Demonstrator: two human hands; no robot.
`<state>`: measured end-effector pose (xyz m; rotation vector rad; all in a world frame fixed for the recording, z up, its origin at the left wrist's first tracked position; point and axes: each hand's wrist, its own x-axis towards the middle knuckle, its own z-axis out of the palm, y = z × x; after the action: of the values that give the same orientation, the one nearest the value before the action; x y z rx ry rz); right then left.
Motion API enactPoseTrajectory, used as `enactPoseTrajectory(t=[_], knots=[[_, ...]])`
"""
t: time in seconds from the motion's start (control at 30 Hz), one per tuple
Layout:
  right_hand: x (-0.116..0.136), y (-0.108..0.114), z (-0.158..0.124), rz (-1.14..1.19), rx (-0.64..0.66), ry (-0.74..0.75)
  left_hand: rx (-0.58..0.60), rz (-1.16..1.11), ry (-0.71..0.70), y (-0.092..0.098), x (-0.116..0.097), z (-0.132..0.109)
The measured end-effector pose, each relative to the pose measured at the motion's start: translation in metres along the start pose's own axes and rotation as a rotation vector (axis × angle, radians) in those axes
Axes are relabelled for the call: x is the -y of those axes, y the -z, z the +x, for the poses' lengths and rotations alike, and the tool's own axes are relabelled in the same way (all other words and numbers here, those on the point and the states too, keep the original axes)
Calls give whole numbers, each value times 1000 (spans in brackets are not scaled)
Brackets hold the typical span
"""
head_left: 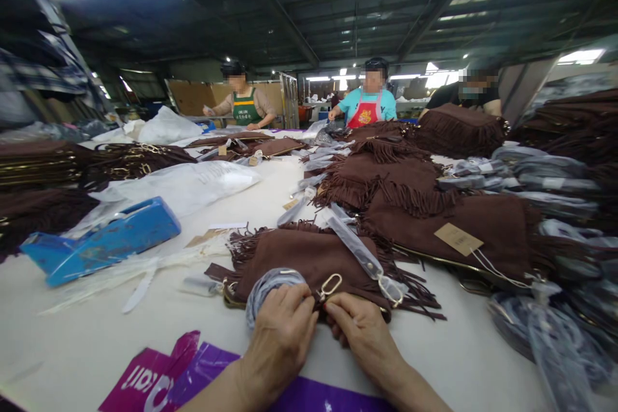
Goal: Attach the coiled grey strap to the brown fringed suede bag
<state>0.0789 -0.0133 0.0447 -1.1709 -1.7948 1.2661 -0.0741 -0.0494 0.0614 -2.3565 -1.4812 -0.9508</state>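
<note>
A dark brown fringed bag (290, 251) lies flat in front of me, its zipped edge towards me. My left hand (284, 328) is closed round a plastic-wrapped coiled strap (263, 290) at that edge. A gold snap hook (331, 284) sticks up between my two hands, over the bag. My right hand (360, 331) pinches thumb and finger together just beside the hook's base; what it holds is hidden by the fingers. Across the bag's right side lies a flat strap (355, 244) in clear plastic, with a gold clasp (392, 291) at its near end.
A blue tape dispenser (120, 232) stands at left. More fringed bags (463, 219), one with a tan tag (458, 239), spread to the right beside wrapped coils (545, 174). Purple plastic packaging (207, 370) lies under my forearms. Several co-workers (369, 100) are across the table.
</note>
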Motion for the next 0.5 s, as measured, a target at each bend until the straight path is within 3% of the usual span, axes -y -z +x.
enactPoseTrajectory(t=[0.17, 0.3, 0.4, 0.5], knots=[[-2, -3, 0, -53, 11, 34, 332, -149, 468, 5, -6, 25], [-11, -3, 2, -72, -23, 50, 398, -264, 757, 4, -11, 43], [-15, -1, 5, -99, -8, 89, 374, -278, 826, 1, -12, 45], [-14, 3, 1, -157, 27, 225, 302, -186, 748, -1, -15, 40]])
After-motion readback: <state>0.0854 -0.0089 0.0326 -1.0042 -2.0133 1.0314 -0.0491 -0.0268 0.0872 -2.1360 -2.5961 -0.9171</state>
